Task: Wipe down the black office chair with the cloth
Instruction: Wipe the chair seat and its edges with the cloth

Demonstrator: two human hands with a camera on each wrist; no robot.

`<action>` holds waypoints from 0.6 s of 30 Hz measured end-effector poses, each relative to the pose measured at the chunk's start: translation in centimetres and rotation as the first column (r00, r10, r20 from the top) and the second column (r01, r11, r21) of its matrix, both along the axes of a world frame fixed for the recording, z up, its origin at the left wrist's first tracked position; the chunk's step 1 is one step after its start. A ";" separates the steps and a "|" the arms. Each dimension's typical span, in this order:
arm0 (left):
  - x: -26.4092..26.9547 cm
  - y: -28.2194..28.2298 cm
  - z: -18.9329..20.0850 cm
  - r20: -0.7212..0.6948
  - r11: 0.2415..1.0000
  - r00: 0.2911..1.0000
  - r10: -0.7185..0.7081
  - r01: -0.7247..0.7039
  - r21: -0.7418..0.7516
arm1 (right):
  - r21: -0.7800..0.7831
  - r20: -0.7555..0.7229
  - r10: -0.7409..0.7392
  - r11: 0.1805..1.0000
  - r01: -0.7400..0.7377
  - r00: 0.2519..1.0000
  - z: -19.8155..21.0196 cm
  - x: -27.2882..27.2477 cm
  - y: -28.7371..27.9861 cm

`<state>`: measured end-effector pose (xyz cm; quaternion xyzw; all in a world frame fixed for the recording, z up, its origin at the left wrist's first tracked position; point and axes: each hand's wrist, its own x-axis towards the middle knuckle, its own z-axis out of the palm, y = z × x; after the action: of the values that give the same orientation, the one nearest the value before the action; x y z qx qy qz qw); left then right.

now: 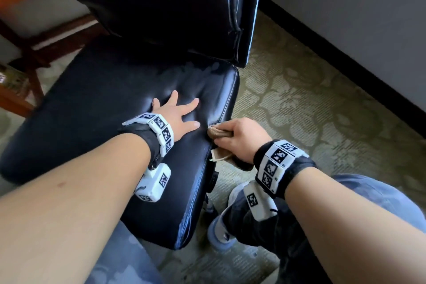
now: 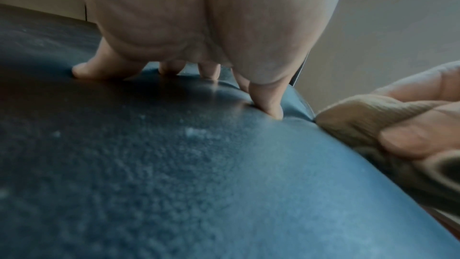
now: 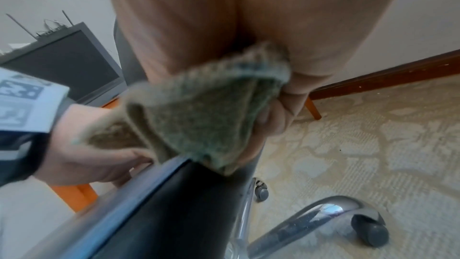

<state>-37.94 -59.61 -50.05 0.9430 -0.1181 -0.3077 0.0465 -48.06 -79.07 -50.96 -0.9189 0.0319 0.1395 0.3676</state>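
Observation:
The black office chair [image 1: 115, 104] fills the head view, its seat [image 2: 174, 174] in front of me and its backrest [image 1: 175, 2] behind. My left hand [image 1: 177, 115] lies flat with spread fingers [image 2: 268, 103] pressing on the seat near its right edge. My right hand [image 1: 239, 136] grips a bunched brown cloth [image 1: 216, 132] against the seat's right side edge [image 3: 179, 200]. The cloth [image 3: 199, 105] shows up close in the right wrist view, and again in the left wrist view [image 2: 361, 117] beside the seat edge.
Patterned carpet [image 1: 311, 104] lies to the right, up to a wall with a dark baseboard [image 1: 345, 62]. A chrome chair base with castors [image 3: 370, 231] sits under the seat. A wooden chair [image 1: 30, 48] stands at the left. My knee [image 1: 368, 191] is at lower right.

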 end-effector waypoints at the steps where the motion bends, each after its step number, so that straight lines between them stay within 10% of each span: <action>1: 0.1 -0.2 0.1 0.001 1.000 1.000 -0.001 0.001 0.000 | 0.015 -0.043 0.028 1.000 -0.027 0.999 0.4 -0.2 -0.2; 9: 0.5 -1.0 -0.4 0.024 0.999 1.000 0.001 0.000 -0.036 | 0.008 0.180 -0.285 0.958 0.288 0.941 1.0 3.4 -2.6; 18: 1.0 -1.1 -0.4 -0.016 1.000 1.000 0.005 -0.005 -0.008 | -0.030 0.002 0.131 0.991 -0.131 0.991 0.0 -0.6 -0.5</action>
<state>-36.94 -60.72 -50.42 0.9407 -0.1166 -0.3144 0.0518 -48.61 -79.62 -51.00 -0.9246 -0.0270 0.1612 0.3441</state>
